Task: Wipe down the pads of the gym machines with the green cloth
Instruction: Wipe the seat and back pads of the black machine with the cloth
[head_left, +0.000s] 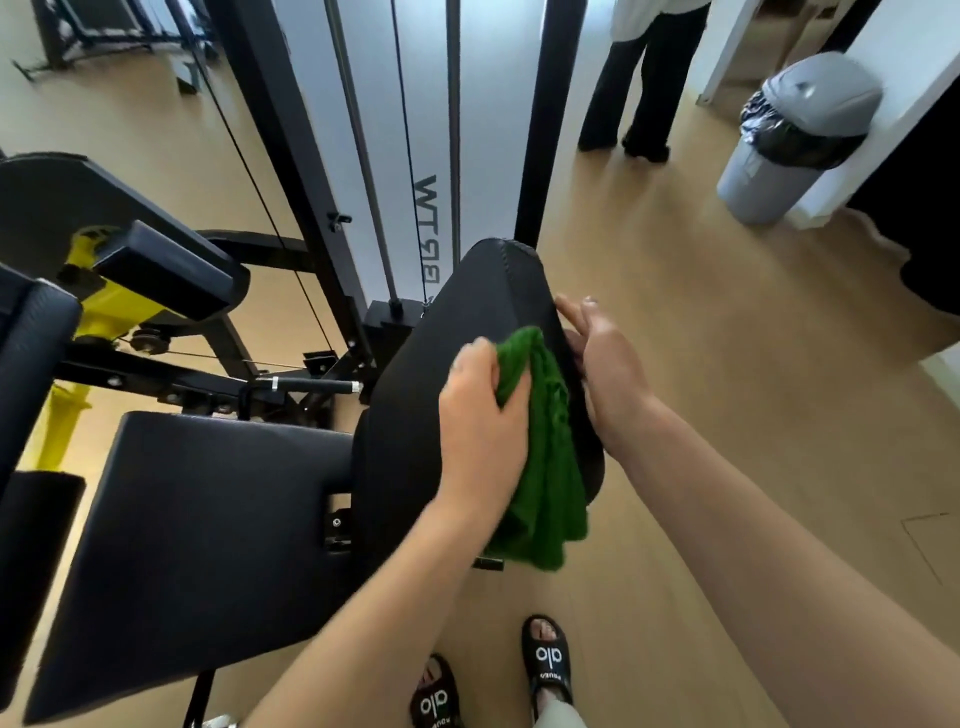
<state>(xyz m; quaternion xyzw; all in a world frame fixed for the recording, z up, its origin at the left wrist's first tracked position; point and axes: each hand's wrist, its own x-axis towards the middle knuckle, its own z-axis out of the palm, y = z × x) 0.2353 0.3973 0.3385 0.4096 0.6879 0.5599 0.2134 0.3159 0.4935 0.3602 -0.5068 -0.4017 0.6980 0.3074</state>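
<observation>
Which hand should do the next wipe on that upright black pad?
The left hand: it already grips the green cloth against the backrest pad. The right hand only steadies the pad's edge.

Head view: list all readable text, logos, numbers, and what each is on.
"alo" in white: strap of the right slide sandal.
"alo" in white: strap of the left slide sandal.
Smaller white print under each "alo": too blurred to read.
Large dark letters running vertically on the white panel of the cable machine, looks like "WT" then more characters; seen sideways and partly hidden, not reliably readable.
No numbers seen.
</observation>
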